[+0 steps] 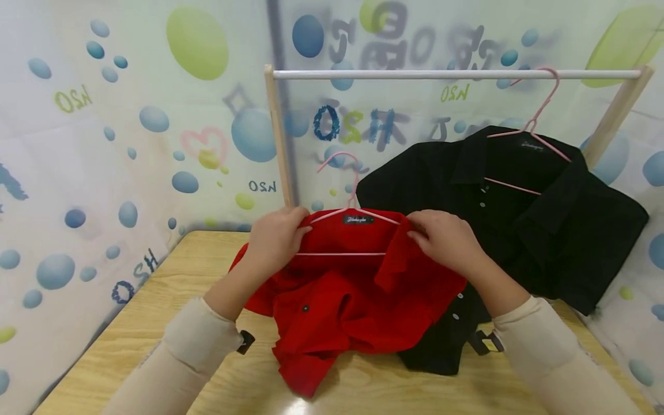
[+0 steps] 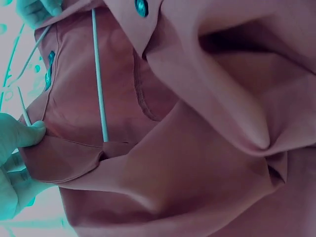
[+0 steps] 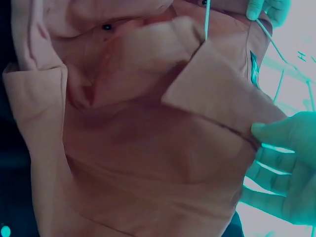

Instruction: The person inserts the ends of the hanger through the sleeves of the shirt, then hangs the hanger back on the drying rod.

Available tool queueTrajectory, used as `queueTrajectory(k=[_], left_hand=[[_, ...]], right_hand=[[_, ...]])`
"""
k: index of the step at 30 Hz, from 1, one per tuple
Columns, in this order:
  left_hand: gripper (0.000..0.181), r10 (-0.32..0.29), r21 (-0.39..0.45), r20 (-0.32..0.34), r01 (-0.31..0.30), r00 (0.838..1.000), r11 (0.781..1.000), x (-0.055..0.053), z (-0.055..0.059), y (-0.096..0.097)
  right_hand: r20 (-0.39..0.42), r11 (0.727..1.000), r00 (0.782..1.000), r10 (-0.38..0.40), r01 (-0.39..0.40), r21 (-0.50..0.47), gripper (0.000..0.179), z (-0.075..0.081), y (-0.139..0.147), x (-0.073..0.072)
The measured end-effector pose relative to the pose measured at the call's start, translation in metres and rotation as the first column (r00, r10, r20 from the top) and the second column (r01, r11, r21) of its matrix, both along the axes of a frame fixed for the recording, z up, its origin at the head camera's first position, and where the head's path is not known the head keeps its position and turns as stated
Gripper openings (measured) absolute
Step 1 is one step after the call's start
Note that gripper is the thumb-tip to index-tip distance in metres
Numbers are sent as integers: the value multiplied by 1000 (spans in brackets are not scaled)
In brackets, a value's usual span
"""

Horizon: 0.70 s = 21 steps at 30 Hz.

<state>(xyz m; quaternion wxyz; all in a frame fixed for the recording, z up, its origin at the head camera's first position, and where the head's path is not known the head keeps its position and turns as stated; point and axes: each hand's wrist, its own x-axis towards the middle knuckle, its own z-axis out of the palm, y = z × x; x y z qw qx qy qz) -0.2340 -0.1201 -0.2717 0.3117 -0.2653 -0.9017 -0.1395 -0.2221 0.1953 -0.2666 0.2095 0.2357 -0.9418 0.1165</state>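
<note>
A red shirt [image 1: 332, 311] hangs on a pink hanger [image 1: 355, 190], held up above the table in the head view. My left hand [image 1: 277, 239] pinches the shirt at the left side of its collar, thumb in front. On the other side, my right hand [image 1: 446, 239] pinches the collar's right edge. The hanger's hook rises free above the neck label, and its lower bar crosses inside the shirt. In the left wrist view the thumb of the left hand [image 2: 17, 163] presses the collar; the right hand [image 3: 291, 158] grips the cloth in its own wrist view.
A white rail [image 1: 415, 75] on wooden posts stands at the back. From its right end hangs a black shirt [image 1: 498, 219] on another pink hanger [image 1: 544, 106], partly behind the red one. The wooden table [image 1: 181, 300] lies below, before a patterned curtain [image 1: 129, 86].
</note>
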Motion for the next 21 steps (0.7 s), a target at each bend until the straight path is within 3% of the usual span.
queueTrajectory(k=[10,15,21], left_hand=[[42,-49,88,-51,54,997,995,1,-9,-1],[42,-61,118,-73,70,995,991,5,-16,-5],[35,-57,176,-77,70,995,982,1,-27,-15]], right_hand=[[-33,997,997,-73,74,32,14,-1,14,8],[-48,995,994,-102,103,10,14,-2,25,10],[-54,990,989,-138,137,-16,19,-1,40,13]])
